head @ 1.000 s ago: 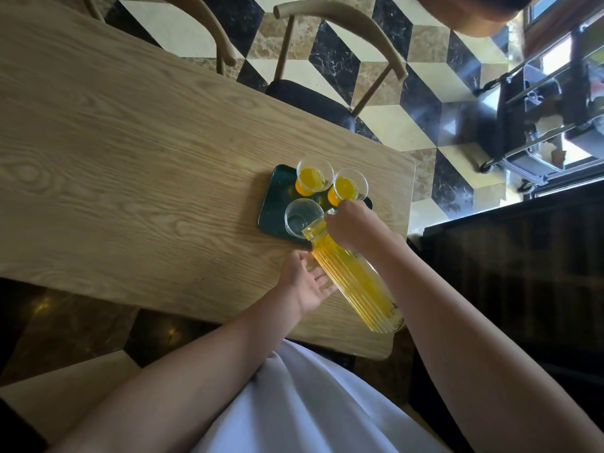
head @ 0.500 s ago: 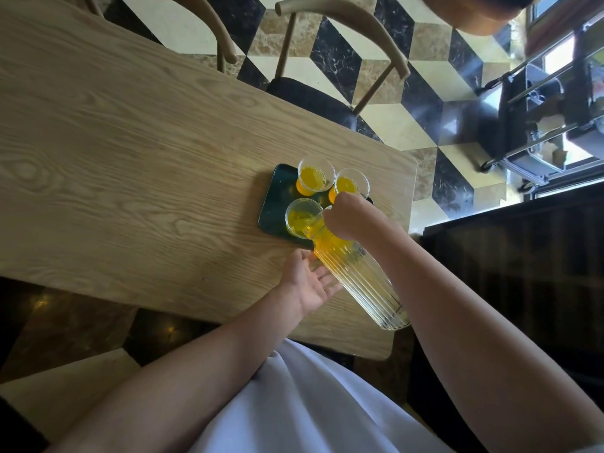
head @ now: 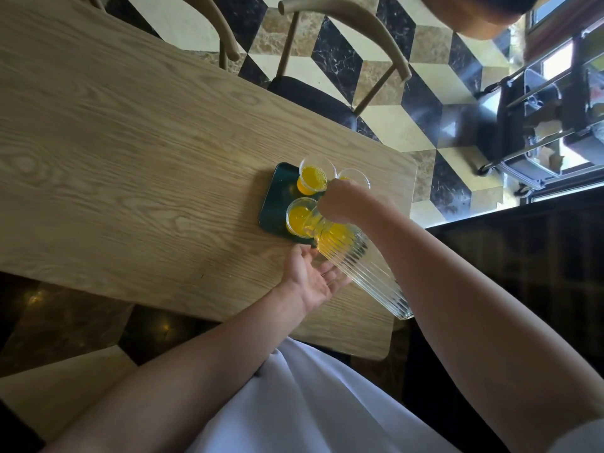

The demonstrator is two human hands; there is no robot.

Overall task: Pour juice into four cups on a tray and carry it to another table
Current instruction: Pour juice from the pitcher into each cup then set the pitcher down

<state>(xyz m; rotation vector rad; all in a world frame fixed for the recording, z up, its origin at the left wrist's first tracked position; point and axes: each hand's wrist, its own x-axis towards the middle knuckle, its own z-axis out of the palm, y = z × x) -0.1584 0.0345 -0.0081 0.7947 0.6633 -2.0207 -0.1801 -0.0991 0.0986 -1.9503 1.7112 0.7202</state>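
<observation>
Right hand (head: 340, 204) clamped on ribbed glass pitcher (head: 356, 263) neck, tipped over near cup (head: 299, 217) on tray (head: 271, 207) | left hand (head: 313, 276) fingers apart beneath body | judged rigid, fragile, lightening; support low | tray on surface (head: 130, 158).

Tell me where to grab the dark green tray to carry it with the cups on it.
Grip the dark green rectangular tray by its two opposite short edges, hands coming from both sides: clear plastic cups crowd its surface.
</observation>
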